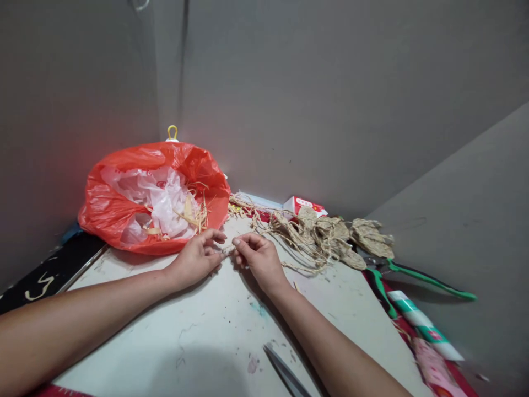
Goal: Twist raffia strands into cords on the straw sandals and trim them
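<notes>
My left hand (201, 256) is closed, thumb and fingers pinching one end of a short pale straw cord (228, 250). Facing it, my right hand (261, 260) pinches the other end between thumb and forefinger. Both hands are just above the white tabletop (198, 325), in front of the red plastic bag (111, 220). The bag gapes open, with crumpled white plastic (167, 201) and straw scraps (190, 212) inside. Right of my hands lies a heap of braided straw cords and flat woven straw pieces (330, 234). Scissor blades (285, 370) rest near my right forearm.
Green-handled cutters (432, 279) lie at the right edge, beside a white-and-green tube (425, 325) and a pink packet (436, 366). A red-and-white box (303, 205) stands against the grey wall (314, 99). On the left is a black flat object (53, 270).
</notes>
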Motion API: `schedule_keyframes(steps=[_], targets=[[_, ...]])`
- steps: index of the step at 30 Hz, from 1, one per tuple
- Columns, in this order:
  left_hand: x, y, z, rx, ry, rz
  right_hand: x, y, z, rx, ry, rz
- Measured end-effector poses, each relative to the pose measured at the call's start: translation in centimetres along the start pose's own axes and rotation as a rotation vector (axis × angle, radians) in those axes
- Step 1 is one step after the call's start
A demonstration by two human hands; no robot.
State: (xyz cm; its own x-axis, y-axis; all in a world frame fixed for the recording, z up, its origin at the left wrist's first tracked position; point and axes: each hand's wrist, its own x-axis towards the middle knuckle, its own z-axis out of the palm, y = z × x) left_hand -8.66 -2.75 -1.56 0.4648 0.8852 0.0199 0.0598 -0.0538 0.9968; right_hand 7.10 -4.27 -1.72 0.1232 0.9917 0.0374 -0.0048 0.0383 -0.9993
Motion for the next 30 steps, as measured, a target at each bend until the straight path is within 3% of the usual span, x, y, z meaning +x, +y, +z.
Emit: schedule_keyframes(steps=[4,12,19,23,30], targets=[[-0.23,0.14,-0.26,0.344,0.140,0.186,0.06,-0.05,0.15,0.080,0.011,0.041],[-0.43,-0.15,-0.27,0.725,0.153,0.333,-0.33,-0.30,0.63,0.106,-0.055,0.071],[-0.24,-0.25,-0.38,0.720,0.120,0.423,-0.21,0.06,0.44,0.167,-0.107,0.147],[0.04,-0.33,-0.58,0.600,0.075,0.467,-0.04,0.02,0.21,0.237,-0.146,0.196],[0.12,0.08,-0.77,0.458,0.071,0.373,0.21,0.10,-0.09,0.299,-0.156,0.272]])
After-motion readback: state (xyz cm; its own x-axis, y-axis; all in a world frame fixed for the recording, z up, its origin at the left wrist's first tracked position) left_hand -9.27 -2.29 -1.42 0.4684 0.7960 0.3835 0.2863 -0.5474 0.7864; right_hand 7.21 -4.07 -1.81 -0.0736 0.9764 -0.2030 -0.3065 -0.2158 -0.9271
